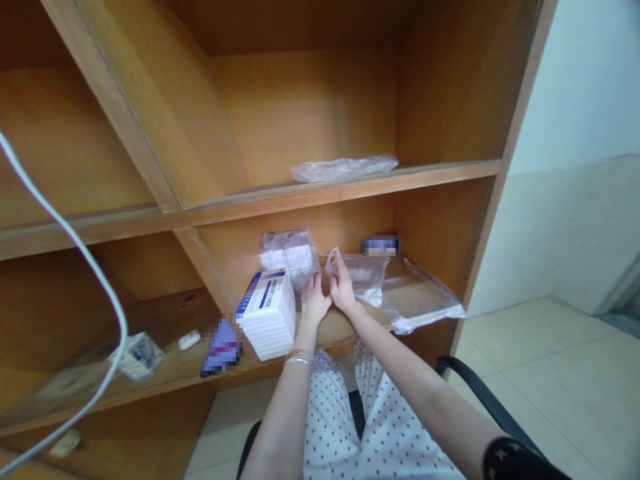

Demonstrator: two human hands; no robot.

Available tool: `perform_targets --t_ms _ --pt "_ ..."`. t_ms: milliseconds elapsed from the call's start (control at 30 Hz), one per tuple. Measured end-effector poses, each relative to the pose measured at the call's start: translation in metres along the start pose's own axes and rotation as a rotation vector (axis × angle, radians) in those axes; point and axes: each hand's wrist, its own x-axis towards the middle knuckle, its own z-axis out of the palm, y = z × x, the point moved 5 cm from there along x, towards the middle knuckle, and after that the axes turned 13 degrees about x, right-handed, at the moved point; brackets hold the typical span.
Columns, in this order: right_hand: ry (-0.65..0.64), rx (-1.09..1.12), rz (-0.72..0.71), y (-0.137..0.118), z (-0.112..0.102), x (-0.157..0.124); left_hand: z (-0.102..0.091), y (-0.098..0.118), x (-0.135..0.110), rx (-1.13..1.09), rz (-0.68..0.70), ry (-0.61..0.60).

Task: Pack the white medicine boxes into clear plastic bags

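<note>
My left hand (314, 303) lies on the wooden shelf with its fingers stretched forward, close to a clear-wrapped white bundle (289, 257). To its left stands a stack of white boxes with blue print (270, 313). My right hand (343, 285) is just beside the left, thumbs almost meeting. Its fingers are closed at the edge of a clear plastic bag (367, 273), whose crumpled corner shows at the fingertips. Another clear plastic bag (420, 300) is spread flat farther right, hanging slightly over the shelf's front edge.
A blurred blue package (381, 246) sits at the back. Crumpled plastic (345, 169) rests on the upper shelf (320, 200). In the left compartment are a small printed box (140, 357), a white object (189, 340) and a purple item (221, 348). A white cable (107, 287) crosses the left foreground.
</note>
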Motion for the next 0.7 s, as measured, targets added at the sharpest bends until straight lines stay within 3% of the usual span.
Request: perform_targets --t_ms 133,233,400,700 --pt "-0.082 0.024 -0.010 -0.003 0.004 -0.003 0.006 -0.001 0.002 -0.009 -0.005 -0.041" --pt "-0.028 0.002 0.075 0.002 0.003 -0.005 0.010 -0.005 0.002 -0.002 -0.037 -0.056" --pt "0.091 -0.158 0.234 0.019 -0.004 -0.007 0.008 -0.017 0.000 -0.013 -0.197 0.045" --pt "-0.146 -0.122 0.096 0.029 0.009 -0.003 -0.004 -0.008 -0.002 -0.022 -0.148 0.069"
